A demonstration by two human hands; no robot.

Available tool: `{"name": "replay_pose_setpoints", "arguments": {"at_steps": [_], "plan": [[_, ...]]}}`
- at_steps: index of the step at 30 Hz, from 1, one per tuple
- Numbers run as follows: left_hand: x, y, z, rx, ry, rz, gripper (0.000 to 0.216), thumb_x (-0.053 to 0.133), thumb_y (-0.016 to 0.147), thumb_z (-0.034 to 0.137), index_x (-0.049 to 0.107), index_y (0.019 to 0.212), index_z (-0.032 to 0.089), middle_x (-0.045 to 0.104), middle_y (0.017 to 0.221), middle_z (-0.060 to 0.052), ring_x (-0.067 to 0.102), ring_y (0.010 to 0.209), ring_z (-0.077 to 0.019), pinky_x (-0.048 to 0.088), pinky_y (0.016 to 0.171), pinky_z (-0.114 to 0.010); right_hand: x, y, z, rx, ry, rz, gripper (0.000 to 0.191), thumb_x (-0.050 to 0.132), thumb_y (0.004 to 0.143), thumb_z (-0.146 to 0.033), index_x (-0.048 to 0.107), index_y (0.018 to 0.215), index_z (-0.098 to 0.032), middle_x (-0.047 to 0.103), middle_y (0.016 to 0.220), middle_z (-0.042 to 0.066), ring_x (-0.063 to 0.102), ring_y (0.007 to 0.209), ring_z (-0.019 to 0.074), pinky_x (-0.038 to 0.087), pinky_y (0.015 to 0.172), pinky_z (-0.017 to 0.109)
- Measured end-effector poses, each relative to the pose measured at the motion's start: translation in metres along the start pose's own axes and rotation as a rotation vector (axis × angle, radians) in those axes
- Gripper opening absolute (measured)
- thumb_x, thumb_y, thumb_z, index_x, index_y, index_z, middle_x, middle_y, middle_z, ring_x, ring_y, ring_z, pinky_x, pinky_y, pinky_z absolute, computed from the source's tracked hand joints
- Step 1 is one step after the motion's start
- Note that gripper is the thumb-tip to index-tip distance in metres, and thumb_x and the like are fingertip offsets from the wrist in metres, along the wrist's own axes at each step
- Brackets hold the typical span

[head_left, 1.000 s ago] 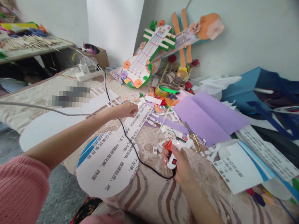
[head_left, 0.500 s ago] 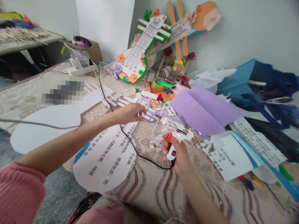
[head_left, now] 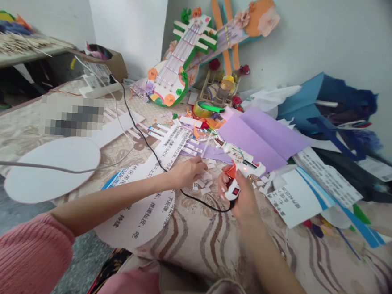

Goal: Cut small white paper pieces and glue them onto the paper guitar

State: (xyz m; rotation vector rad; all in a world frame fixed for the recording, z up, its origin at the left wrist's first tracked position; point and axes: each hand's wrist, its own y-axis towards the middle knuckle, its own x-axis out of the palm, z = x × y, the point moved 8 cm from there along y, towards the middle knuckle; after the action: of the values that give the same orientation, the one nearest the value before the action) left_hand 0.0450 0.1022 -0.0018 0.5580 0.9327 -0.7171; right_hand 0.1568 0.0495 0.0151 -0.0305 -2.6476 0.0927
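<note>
My right hand (head_left: pixel 242 195) is wrapped round a white hot glue gun (head_left: pixel 248 168) with an orange trigger, a lit red light and a black cord. My left hand (head_left: pixel 191 172) is lowered over a scatter of small white paper pieces (head_left: pixel 204 183), its fingers closed together. Whether a piece is between its fingertips I cannot make out. Under my left forearm lies a lute-shaped white board (head_left: pixel 148 206) printed with black characters. Paper strips with printed labels (head_left: pixel 193 147) rest on purple paper just beyond my left hand.
Folded purple paper (head_left: pixel 262 136) and printed cards (head_left: pixel 295 198) lie to the right. A plain white lute-shaped board (head_left: pixel 53 168) is at left. Decorated paper instruments (head_left: pixel 174 74) lean on the wall. The black cord (head_left: pixel 143 136) crosses the patterned tablecloth.
My left hand has moved toward me and right, from the strips down to the small paper pieces. The glue gun stays in my right hand. The view has shifted slightly.
</note>
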Motion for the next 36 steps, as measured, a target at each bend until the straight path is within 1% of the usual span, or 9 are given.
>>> {"name": "replay_pose_setpoints", "arguments": {"at_steps": [4,8,11,14,17,20,28,33,36], "plan": [[0.011,0.011,0.007,0.131,0.014,-0.079,0.034,0.058,0.081,0.007,0.062,0.114,0.017,0.058,0.104,-0.01,0.06,0.096,-0.0204,0.048,0.084,-0.029,-0.001,0.0,0.001,0.003,-0.025,-0.001,0.029,0.067,0.076,-0.049,0.064,0.085,-0.022,0.045,0.067,-0.004,0.041,0.049,0.0081,0.037,0.035,0.017],[-0.002,0.013,0.005,0.131,-0.08,-0.018,0.029,0.064,0.076,0.008,0.064,0.104,0.014,0.06,0.099,-0.009,0.06,0.089,-0.0194,0.048,0.079,-0.028,-0.001,-0.001,0.002,0.014,-0.007,-0.005,0.028,0.068,0.076,-0.048,0.064,0.086,-0.021,0.045,0.067,-0.004,0.043,0.049,0.0078,0.038,0.037,0.017],[-0.019,0.006,-0.009,0.013,-0.309,0.055,0.026,0.065,0.076,0.01,0.064,0.102,0.012,0.062,0.088,-0.005,0.059,0.078,-0.0149,0.048,0.071,-0.026,-0.001,-0.001,0.003,0.031,0.018,0.002,0.027,0.069,0.076,-0.045,0.065,0.087,-0.021,0.046,0.066,-0.004,0.044,0.049,0.0078,0.039,0.037,0.017],[-0.028,-0.005,-0.024,-0.095,-0.622,0.076,0.028,0.068,0.077,0.02,0.064,0.104,0.012,0.061,0.08,-0.002,0.057,0.072,-0.0113,0.048,0.067,-0.024,-0.002,-0.002,0.007,0.046,-0.008,0.026,0.027,0.069,0.076,-0.045,0.065,0.086,-0.019,0.046,0.065,-0.004,0.044,0.05,0.0083,0.039,0.037,0.018],[-0.03,-0.015,-0.032,-0.14,-0.884,0.092,0.034,0.072,0.075,0.024,0.061,0.106,0.013,0.059,0.079,0.0,0.057,0.074,-0.0103,0.048,0.069,-0.024,-0.002,-0.002,0.012,0.055,-0.039,0.026,0.027,0.069,0.078,-0.044,0.066,0.088,-0.019,0.048,0.066,-0.003,0.045,0.051,0.0086,0.039,0.037,0.019],[-0.033,-0.02,-0.039,-0.161,-1.019,0.131,0.039,0.077,0.071,0.026,0.059,0.103,0.013,0.059,0.076,0.001,0.058,0.072,-0.0092,0.048,0.069,-0.024,-0.001,-0.004,0.014,0.033,-0.093,0.004,0.027,0.068,0.08,-0.044,0.066,0.089,-0.019,0.049,0.064,-0.003,0.046,0.05,0.0088,0.039,0.038,0.02],[-0.045,-0.025,-0.05,-0.198,-1.099,0.192,0.041,0.078,0.069,0.024,0.059,0.104,0.012,0.066,0.089,-0.004,0.063,0.084,-0.0117,0.051,0.082,-0.028,0.003,-0.011,0.018,0.016,-0.373,-0.089,0.03,0.061,0.086,-0.047,0.065,0.094,-0.018,0.053,0.057,-0.003,0.048,0.044,0.009,0.036,0.04,0.021],[-0.056,-0.028,-0.047,-0.175,-0.968,0.248,0.039,0.075,0.071,0.021,0.061,0.106,0.012,0.058,0.077,0.002,0.056,0.071,-0.0073,0.047,0.066,-0.021,0.003,-0.011,0.018,-0.001,-0.399,-0.106,0.03,0.061,0.087,-0.046,0.064,0.097,-0.018,0.052,0.058,-0.003,0.049,0.047,0.009,0.038,0.043,0.021],[-0.062,-0.028,-0.043,-0.165,-0.937,0.27,0.039,0.074,0.072,0.021,0.062,0.108,0.012,0.057,0.076,0.002,0.054,0.069,-0.0069,0.045,0.064,-0.02,0.004,-0.011,0.017,0.003,-0.416,-0.105,0.03,0.059,0.088,-0.046,0.063,0.096,-0.018,0.051,0.058,-0.003,0.048,0.046,0.0087,0.038,0.042,0.021]]}}
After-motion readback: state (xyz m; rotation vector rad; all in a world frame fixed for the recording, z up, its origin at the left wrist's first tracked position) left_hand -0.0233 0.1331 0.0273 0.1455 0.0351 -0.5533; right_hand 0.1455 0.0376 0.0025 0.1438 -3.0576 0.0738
